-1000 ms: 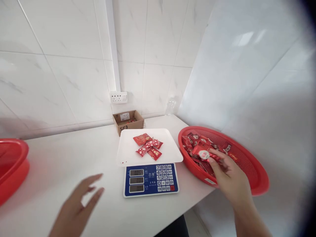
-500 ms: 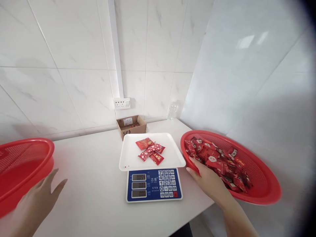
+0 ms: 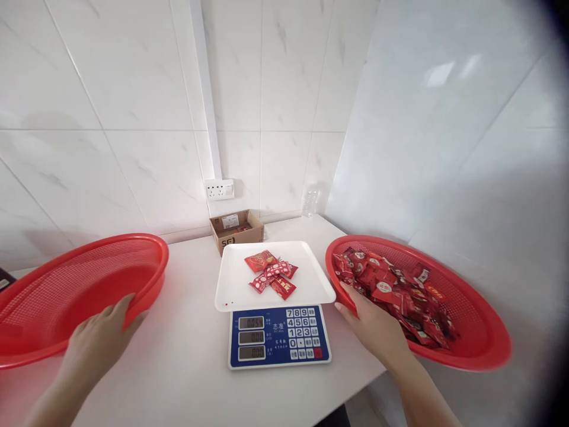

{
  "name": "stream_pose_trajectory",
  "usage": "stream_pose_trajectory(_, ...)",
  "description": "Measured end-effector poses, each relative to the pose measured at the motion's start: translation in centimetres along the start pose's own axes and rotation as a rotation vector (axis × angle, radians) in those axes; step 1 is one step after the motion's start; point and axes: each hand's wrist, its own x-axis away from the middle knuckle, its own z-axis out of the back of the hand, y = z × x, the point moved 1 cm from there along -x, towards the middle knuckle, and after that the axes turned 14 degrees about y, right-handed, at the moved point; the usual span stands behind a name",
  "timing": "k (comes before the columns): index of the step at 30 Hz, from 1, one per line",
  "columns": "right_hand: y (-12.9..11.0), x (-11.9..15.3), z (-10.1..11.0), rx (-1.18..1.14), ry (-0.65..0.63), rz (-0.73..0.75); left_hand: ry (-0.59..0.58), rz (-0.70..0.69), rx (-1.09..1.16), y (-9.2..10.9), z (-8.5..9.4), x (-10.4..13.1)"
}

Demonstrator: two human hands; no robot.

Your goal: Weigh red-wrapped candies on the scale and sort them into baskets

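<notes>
My left hand (image 3: 104, 329) grips the near rim of a red basket (image 3: 162, 261) on the left, fingers inside and thumb outside; no packets show in that basket. On the right, my right hand (image 3: 371, 320) is closed on the rim of another red basket (image 3: 498, 356), which holds a heap of red packets (image 3: 391, 290). Between the baskets stands a scale (image 3: 279, 337) with a blue keypad panel. Its white tray (image 3: 235, 284) bears several red packets (image 3: 271, 273) lying in a loose pile.
Behind the scale, a small cardboard box (image 3: 237, 228) sits near the tiled wall, below a white socket (image 3: 220, 189). A clear plastic container (image 3: 310, 201) stands in the back corner. The white table's (image 3: 186, 379) right edge runs beneath the right basket.
The left basket has moved right, closer to the scale. My left hand has also moved right and closed on its rim. My right hand remains on the right basket.
</notes>
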Motion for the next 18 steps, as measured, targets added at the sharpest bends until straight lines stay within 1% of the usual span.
stream_pose_trajectory(1, 0.0, 0.0, 0.0, 0.005, -0.004, 0.001, -0.025, -0.03, 0.013, 1.6, 0.5, 0.4)
stream_pose_trajectory(3, 0.1, 0.1, -0.1, 0.012, -0.011, 0.004, -0.066, -0.094, 0.055, 4.1, 1.2, 0.9)
stream_pose_trajectory(7, 0.2, 0.1, -0.3, 0.032, -0.005, 0.015, -0.109, -0.184, 0.171, 7.1, 1.5, 1.4)
stream_pose_trajectory(10, 0.2, 0.1, -0.5, 0.05, 0.007, 0.025, -0.092, -0.241, 0.262, 9.4, 1.9, 1.6)
stream_pose_trajectory(12, 0.2, 0.1, -0.6, 0.057, 0.023, 0.033, -0.074, -0.324, 0.338, 11.6, 2.5, 1.8)
stream_pose_trajectory(14, 0.3, 0.1, -0.7, 0.059, 0.043, 0.041, -0.08, -0.438, 0.399, 14.2, 3.0, 1.9)
stream_pose_trajectory(16, 0.4, 0.1, -0.8, 0.059, 0.066, 0.055, -0.116, -0.554, 0.456, 17.0, 3.4, 1.9)
stream_pose_trajectory(18, 0.4, 0.1, -0.8, 0.06, 0.073, 0.062, -0.155, -0.636, 0.495, 19.5, 3.5, 1.5)
